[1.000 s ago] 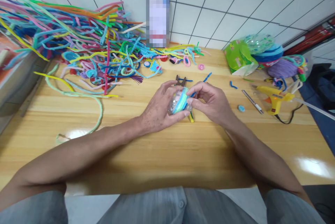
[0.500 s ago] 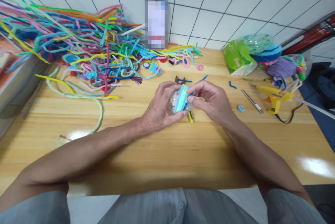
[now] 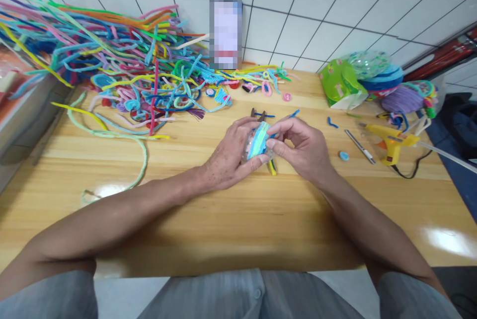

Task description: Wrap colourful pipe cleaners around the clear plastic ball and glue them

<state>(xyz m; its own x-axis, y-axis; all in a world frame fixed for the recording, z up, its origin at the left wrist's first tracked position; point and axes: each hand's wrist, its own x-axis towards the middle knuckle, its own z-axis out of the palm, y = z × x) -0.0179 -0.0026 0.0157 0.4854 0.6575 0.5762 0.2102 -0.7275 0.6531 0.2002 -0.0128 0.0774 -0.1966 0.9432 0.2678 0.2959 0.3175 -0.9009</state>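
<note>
A clear round ball [image 3: 249,148] with small coloured bits inside sits in my left hand [image 3: 227,155], fingers behind it and thumb along its near side. Around the ball runs a band of light blue and green pipe cleaner [image 3: 260,140]. My right hand [image 3: 301,147] pinches at the band's right edge, where a bit of blue pipe cleaner shows at the thumb and fingertips. Another blue pipe cleaner end [image 3: 294,113] shows just beyond my right knuckles. Behind the ball are two brown prongs [image 3: 258,114] of a tool, mostly hidden; a yellow and dark piece [image 3: 273,168] pokes out below.
Many pipe cleaners [image 3: 126,55] are heaped at the back left. A phone [image 3: 225,33] leans on the tiled wall. To the right lie a blue disc [image 3: 343,155], a utility knife [image 3: 359,146] and a yellow glue gun [image 3: 391,140], with a green packet [image 3: 341,83] behind.
The view has shifted slightly. The ball has turned a little in my left hand, and my right fingers stay pressed at the band's edge.
</note>
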